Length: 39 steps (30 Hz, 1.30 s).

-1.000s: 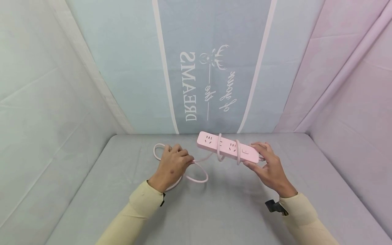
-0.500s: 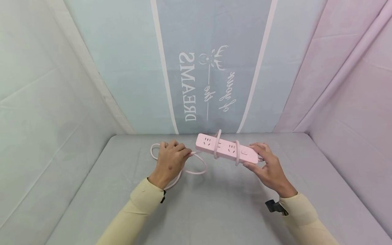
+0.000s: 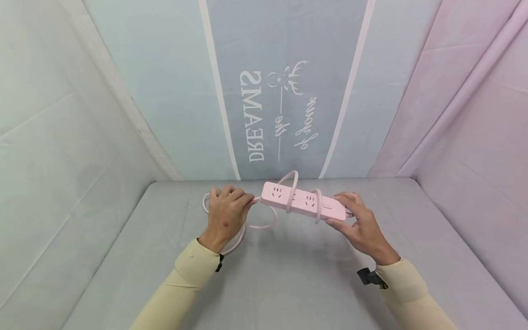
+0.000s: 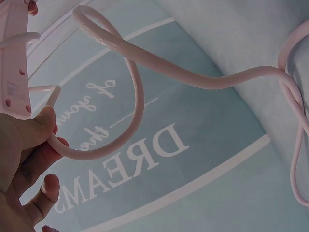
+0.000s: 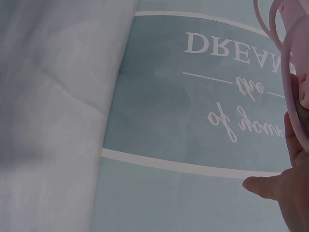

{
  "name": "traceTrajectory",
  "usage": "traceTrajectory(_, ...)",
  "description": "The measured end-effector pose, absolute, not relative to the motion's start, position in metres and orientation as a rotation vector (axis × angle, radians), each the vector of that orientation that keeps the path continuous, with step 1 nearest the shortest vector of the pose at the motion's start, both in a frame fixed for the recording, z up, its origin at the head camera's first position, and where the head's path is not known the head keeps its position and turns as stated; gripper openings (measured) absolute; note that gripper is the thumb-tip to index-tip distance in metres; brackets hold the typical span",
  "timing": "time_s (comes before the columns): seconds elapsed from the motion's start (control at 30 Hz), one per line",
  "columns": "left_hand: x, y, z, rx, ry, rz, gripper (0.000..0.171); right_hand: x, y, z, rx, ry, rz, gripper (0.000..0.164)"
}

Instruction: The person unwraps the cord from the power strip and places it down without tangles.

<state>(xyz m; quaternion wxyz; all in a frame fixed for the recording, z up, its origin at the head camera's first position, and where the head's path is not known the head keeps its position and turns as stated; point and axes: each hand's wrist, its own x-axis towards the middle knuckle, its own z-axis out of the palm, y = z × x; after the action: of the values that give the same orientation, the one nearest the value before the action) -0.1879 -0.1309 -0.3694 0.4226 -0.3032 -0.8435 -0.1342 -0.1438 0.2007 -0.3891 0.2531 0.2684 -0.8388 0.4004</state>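
A pink power strip (image 3: 303, 200) is held in the air by my right hand (image 3: 360, 224), its thumb and fingers gripping the end beside the switch. Two turns of its own pink cord (image 3: 319, 206) pass around the strip; the left turn stands loose above the top edge. With thumb and fingertips my left hand (image 3: 227, 213) pinches the cord close to the strip's left end. From that pinch the slack cord (image 4: 183, 75) hangs in loops in the left wrist view. The right wrist view has the strip (image 5: 300, 53) at its right edge, partly cut off. The plug is not visible.
Below the hands lies a grey cloth-covered surface (image 3: 280, 284). A blue-grey fabric wall (image 3: 288, 41) with white lettering rises at the back. Pale fabric walls stand on the left (image 3: 74, 151) and right (image 3: 474, 151).
The left hand has moved slightly up and left, its pinch now close by the strip's end. The left turn of cord has risen and widened above the strip, which has shifted slightly left.
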Motion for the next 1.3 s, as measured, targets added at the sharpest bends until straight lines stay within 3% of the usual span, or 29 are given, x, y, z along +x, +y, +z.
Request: traceTrajectory(1.3,-0.1836,-0.1333,-0.3603,-0.656,-1.891,-0.444,0.008,-0.1424,0.1995,-0.3939,0.726,-2.306,1.096,0.056)
